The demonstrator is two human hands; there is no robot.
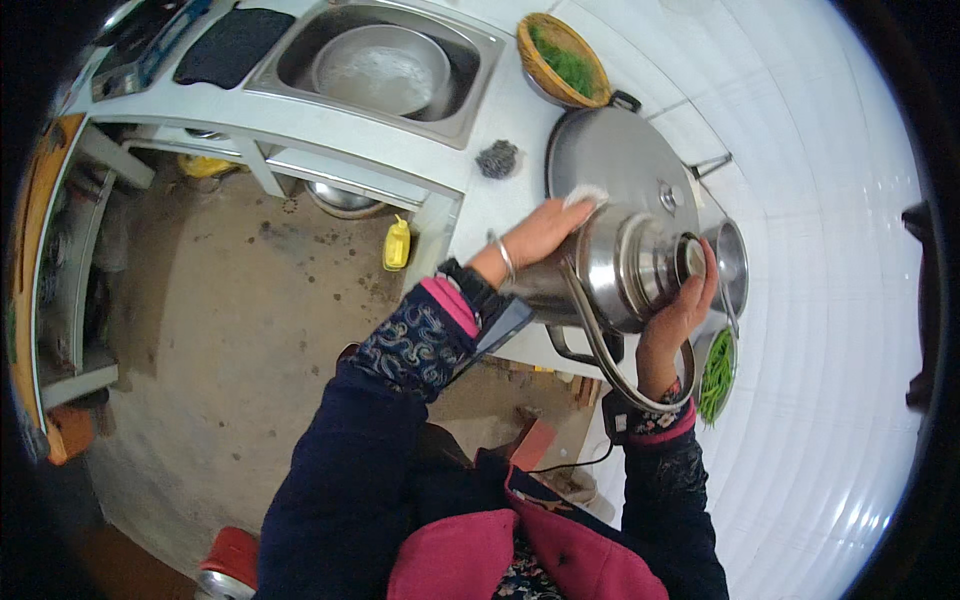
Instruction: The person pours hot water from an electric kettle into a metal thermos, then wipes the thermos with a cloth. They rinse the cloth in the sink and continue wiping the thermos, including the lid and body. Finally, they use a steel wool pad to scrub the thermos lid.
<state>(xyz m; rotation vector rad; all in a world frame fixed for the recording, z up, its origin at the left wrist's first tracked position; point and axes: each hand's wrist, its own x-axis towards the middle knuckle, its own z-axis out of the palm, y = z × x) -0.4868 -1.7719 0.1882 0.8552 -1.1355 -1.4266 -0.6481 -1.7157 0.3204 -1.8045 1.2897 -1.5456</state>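
Note:
A stainless steel vacuum flask (596, 259) with a looped metal handle stands tilted in front of me, over the counter beside a large lidded steel pot (615, 150). My left hand (536, 234) presses a white cloth (586, 196) to the flask's side; a bangle circles that wrist. At the flask's top, my right hand (679, 311) rests with its fingers against the round cap (694, 259), its forearm by the handle loop. Whether the flask's base touches anything is hidden.
A steel basin (381, 69) with water sits in the sink (480, 71). Near the wall are a basket (531, 56) of greens, a steel pan (739, 262) and a bowl of green beans (718, 375). A scouring pad (497, 159) lies on the counter; a yellow bottle (397, 244) stands below.

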